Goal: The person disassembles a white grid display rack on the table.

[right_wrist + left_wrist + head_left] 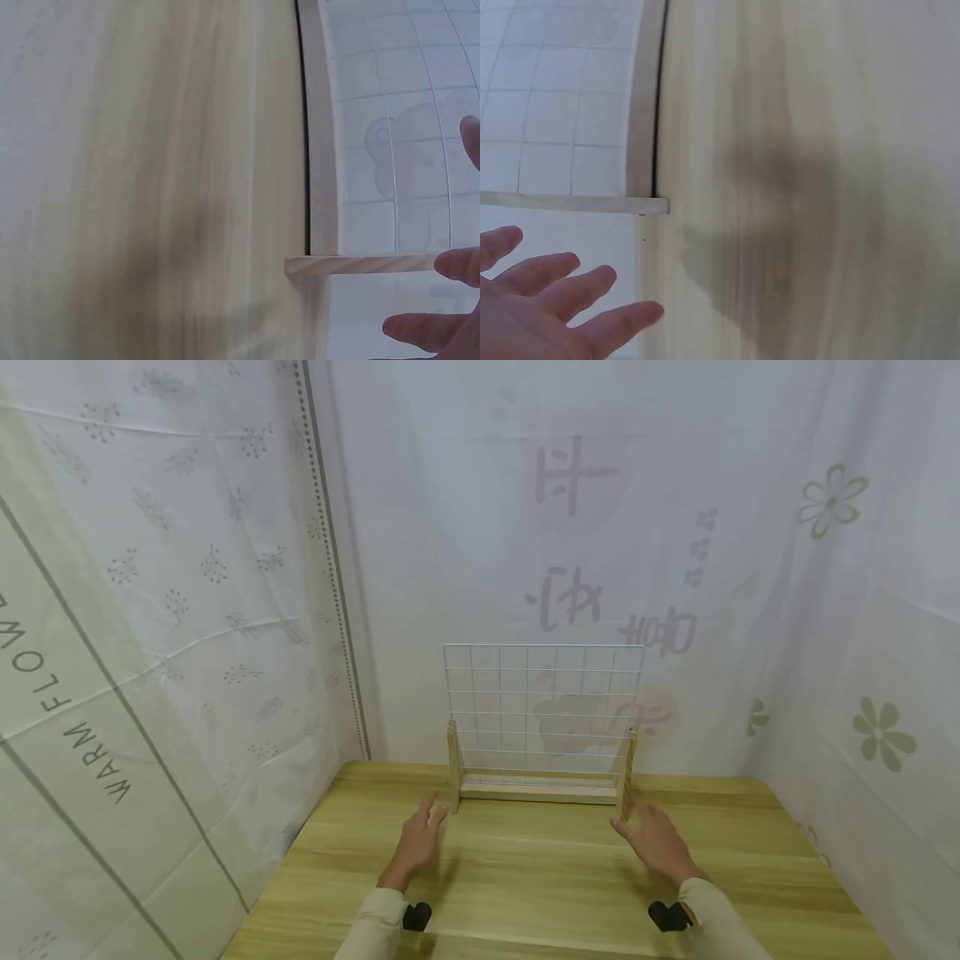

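A white wire grid panel (527, 669) stands upright in a wooden stand, with a side post at each end and a crossbar (540, 792) low between them. My left hand (417, 845) is just in front of the left post (453, 768), fingers spread and straight. In the left wrist view those fingers (585, 292) are apart from the post (577, 202). On the other side, my right hand (662, 843) is beside the right post (628, 768), fingers loosely extended. The right wrist view has one fingertip (459, 264) overlapping the post's end (360, 264).
The stand sits near the back edge of a wood-grain table (525, 868). Printed white curtains hang behind the table (420, 527) and along both sides. A black wrist piece shows at each cuff, on the left (417, 917) and the right (669, 916).
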The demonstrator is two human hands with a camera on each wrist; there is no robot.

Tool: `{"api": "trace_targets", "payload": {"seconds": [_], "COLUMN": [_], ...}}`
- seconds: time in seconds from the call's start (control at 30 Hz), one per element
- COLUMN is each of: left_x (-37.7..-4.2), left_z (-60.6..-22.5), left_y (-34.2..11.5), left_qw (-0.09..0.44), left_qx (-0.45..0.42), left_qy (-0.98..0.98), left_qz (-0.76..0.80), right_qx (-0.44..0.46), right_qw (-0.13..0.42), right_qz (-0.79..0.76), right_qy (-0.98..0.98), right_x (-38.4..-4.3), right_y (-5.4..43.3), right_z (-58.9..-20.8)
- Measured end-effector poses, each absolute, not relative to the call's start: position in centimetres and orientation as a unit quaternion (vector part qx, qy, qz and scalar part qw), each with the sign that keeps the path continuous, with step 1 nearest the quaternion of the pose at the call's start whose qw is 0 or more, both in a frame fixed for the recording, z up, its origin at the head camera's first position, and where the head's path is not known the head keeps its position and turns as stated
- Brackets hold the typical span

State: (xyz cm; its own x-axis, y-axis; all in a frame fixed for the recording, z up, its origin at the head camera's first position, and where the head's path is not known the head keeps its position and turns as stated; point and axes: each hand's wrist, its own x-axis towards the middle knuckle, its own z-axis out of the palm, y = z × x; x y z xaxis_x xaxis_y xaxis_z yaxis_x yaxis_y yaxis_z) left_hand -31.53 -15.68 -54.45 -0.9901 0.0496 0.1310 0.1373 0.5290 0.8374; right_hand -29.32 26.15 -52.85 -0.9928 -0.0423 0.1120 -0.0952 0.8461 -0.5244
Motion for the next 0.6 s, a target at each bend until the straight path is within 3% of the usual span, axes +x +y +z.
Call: {"api": "trace_targets", "payload": {"seconds": [0.6], "left_x": [-34.1], "left_z": [-52.1], "left_y": [-15.7], "left_qw": [0.046], "left_qx": [-0.039], "left_qy": [-0.836], "left_qz": [-0.546], "right_qx": [0.030], "right_qw": [-0.023], "right_qz": [0.357], "right_qy": [-0.933], "right_x": [-31.7], "right_y": [28.3], "right_z": [-51.2]}}
